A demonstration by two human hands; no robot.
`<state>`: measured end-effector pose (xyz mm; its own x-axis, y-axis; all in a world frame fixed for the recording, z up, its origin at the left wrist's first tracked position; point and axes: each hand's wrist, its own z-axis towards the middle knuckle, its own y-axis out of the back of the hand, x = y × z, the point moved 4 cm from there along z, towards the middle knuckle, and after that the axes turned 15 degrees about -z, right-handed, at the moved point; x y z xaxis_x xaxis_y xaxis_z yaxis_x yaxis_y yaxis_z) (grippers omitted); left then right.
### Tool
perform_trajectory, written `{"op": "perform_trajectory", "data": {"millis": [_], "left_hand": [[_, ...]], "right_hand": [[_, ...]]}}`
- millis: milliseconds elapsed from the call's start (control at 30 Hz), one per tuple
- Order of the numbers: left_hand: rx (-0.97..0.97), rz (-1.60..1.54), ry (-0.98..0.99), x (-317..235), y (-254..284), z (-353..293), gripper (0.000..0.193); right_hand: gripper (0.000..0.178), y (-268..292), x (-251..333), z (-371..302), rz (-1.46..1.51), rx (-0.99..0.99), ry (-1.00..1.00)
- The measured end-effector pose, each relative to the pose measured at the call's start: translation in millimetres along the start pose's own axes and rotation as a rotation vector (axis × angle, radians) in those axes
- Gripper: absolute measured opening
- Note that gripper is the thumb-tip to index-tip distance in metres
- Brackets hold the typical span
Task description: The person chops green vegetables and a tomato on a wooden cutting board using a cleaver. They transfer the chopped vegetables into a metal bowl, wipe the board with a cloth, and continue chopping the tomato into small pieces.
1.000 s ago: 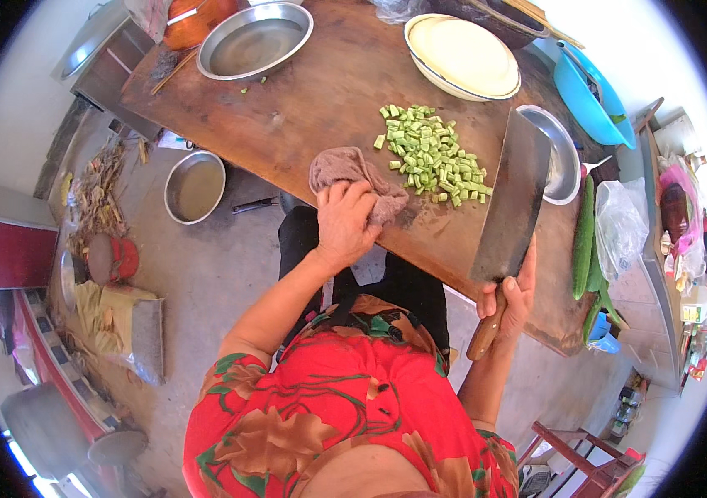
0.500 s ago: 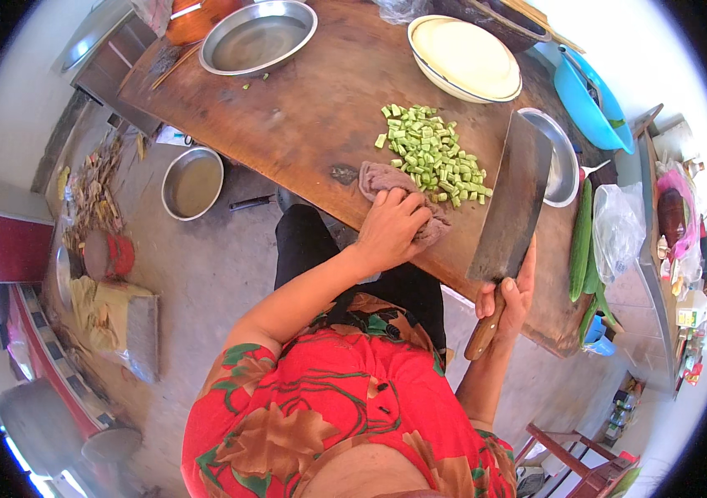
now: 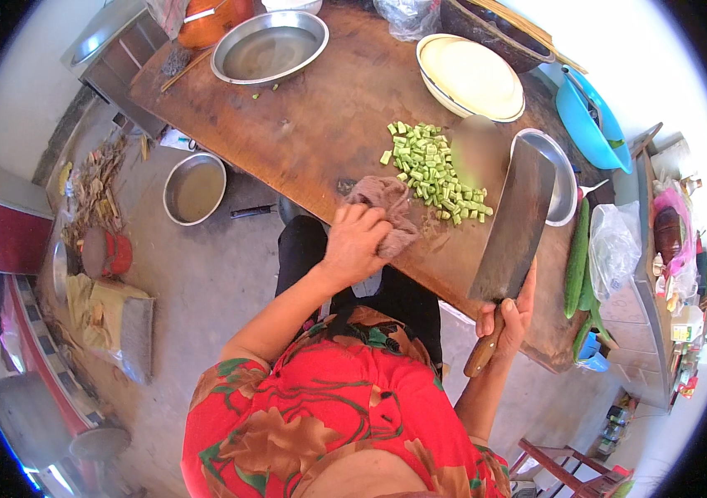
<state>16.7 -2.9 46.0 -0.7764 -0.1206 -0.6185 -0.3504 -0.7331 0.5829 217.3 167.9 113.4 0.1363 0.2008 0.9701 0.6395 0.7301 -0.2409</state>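
Observation:
My left hand (image 3: 357,242) is closed on a crumpled brown cloth (image 3: 388,207) at the near edge of the wooden table (image 3: 320,141). On the right, my right hand (image 3: 509,319) grips the wooden handle of a broad cleaver (image 3: 518,217). Its wide blade points away from me and stands tilted above the tabletop. Between the cloth and the blade lies a pile of chopped green vegetable pieces (image 3: 430,170). A blurred patch covers the spot just right of the pile.
A metal basin of water (image 3: 320,51) stands at the far left, a covered enamel bowl (image 3: 463,70) at the back. Right of the blade are a metal bowl (image 3: 568,178), a blue basin (image 3: 573,112) and a cucumber (image 3: 577,261). Another water-filled basin (image 3: 194,217) sits below the table's left edge.
My left hand has moved left with the cloth, which is now bunched higher and away from the vegetable pile. The right hand still holds the cleaver in nearly the same pose.

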Motion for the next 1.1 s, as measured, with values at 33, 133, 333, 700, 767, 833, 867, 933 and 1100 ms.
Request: {"op": "perform_trajectory", "data": {"millis": [33,133,333,700,767,833,867,933,1100], "left_hand": [[-0.009,0.018,0.017,5,7,-2,0.037],[-0.069,0.045,0.026,21,29,0,0.036],[-0.105,0.014,0.111,66,50,19,0.044],[-0.12,0.13,0.171,147,46,90,0.036],[-0.11,0.128,0.156,160,39,108,0.037],[-0.112,0.127,0.166,175,32,125,0.037],[-0.122,0.128,0.177,182,26,135,0.037],[-0.122,0.124,0.176,186,15,156,0.036],[-0.097,-0.008,0.052,171,-18,200,0.035]], "right_hand": [[0.09,0,-1,1,0.002,-0.003,-0.003],[0.091,1,-4,3,0.013,-0.002,-0.008],[0.092,-1,-4,6,-0.008,-0.001,-0.014],[0.093,7,-4,10,0.039,-0.016,-0.006],[0.094,9,-3,9,0.065,-0.025,0.011],[0.094,12,-2,10,0.063,-0.036,0.014],[0.094,14,-3,11,0.061,-0.039,0.021],[0.094,15,-1,13,0.074,-0.039,0.04],[0.093,19,2,13,0.078,-0.037,0.073]]}}
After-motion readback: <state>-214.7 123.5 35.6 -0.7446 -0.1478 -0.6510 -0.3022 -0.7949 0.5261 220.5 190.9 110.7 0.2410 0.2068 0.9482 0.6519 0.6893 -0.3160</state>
